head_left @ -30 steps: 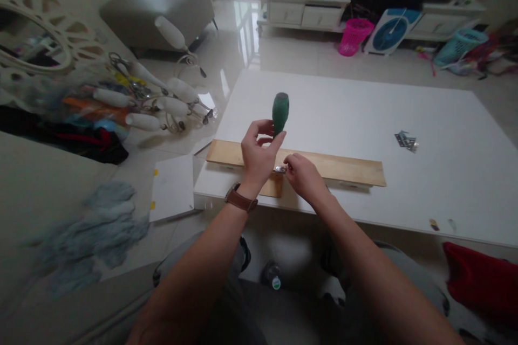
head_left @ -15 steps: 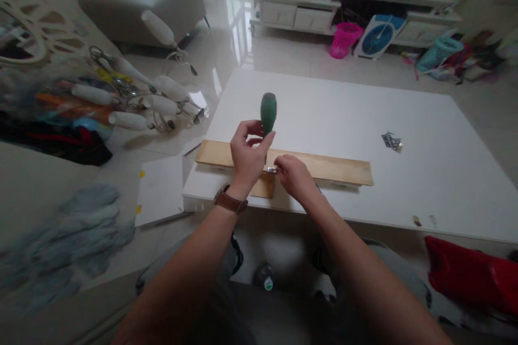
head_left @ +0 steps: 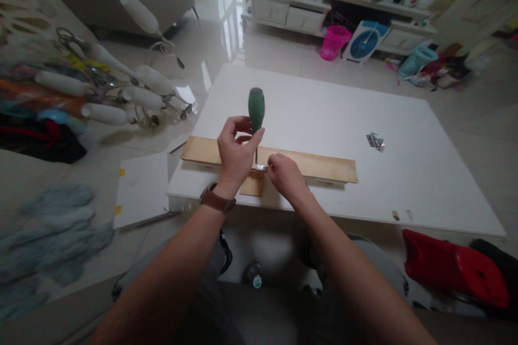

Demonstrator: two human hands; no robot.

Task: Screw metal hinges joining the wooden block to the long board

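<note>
My left hand [head_left: 233,152] grips a green-handled screwdriver [head_left: 256,109] held upright, its tip down on a long wooden strip [head_left: 315,164] that lies across the near part of a white table [head_left: 332,118]. My right hand [head_left: 284,174] is closed in a pinch on a small metal piece [head_left: 261,167] at the screwdriver's tip, resting on the strip. A shorter wooden piece [head_left: 251,186] sticks out below the strip toward me. A brown watch sits on my left wrist.
Small metal fittings [head_left: 375,141] lie on the table to the right. A white-armed chandelier [head_left: 133,89] and scissors lie on the floor at left, with a white panel [head_left: 141,188]. A red object [head_left: 453,269] lies at lower right. Pink basket [head_left: 334,41] and fan stand far back.
The view has shifted so everything sits further left and lower. Both hands keep the same hold on the screwdriver and the metal piece.
</note>
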